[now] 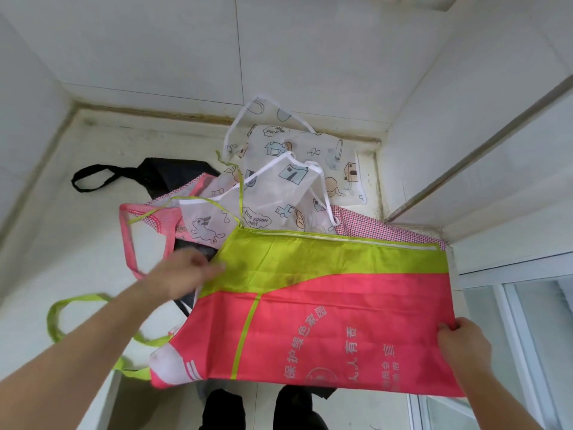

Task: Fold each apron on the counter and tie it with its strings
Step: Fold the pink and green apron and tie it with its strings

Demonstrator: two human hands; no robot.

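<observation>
A pink apron [341, 308] with a lime-green band and green strings lies spread across the counter's front, hanging over the edge. My left hand [183, 274] reaches to its left green edge, blurred, fingers touching the cloth. My right hand [465, 342] grips the apron's right edge, thumb on top. The lime neck loop [62, 315] trails left. Behind lie a white cartoon-print apron [279, 193], a second white printed one [313, 150], a pink checked apron [381, 226] and a black apron [155, 175].
The white counter [93, 212] sits in a tiled corner, with walls at the back and left. A window frame [483, 169] runs along the right. The counter's front edge drops to the floor, where dark shoes [263, 408] show.
</observation>
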